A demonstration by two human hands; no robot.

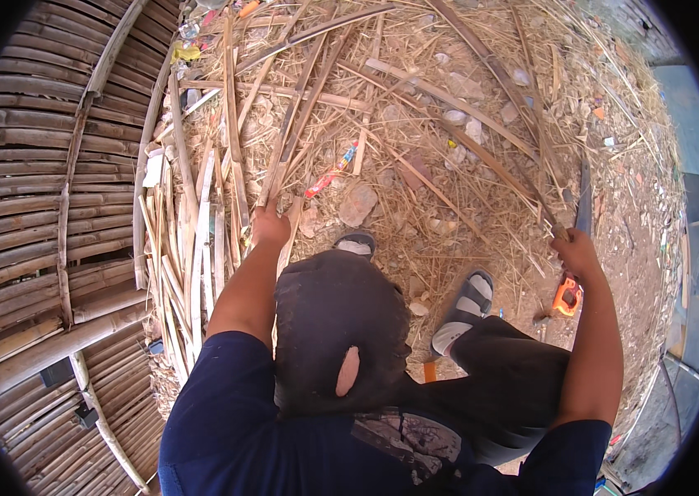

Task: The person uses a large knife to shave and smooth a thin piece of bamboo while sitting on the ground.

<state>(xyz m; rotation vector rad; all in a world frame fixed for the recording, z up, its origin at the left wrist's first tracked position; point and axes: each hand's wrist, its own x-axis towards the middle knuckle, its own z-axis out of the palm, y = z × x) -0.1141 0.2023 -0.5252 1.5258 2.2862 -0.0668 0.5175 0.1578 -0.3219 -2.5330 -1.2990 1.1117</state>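
Note:
My left hand [270,225] grips the near end of a long split bamboo strip [300,107] that runs away from me across the littered ground. My right hand [574,250] is closed on the handle of a long knife [585,194], its dark blade pointing away and upward. Both arms reach out from dark blue sleeves. My knees, in dark trousers, fill the lower middle, and my sandalled foot [465,310] rests on the ground between the hands.
A woven bamboo panel [35,190] curves along the left. Several cut bamboo strips [192,248] lie in a bundle beside it. Dry shavings, stones and scraps cover the dirt. An orange-handled tool [567,296] lies by my right wrist.

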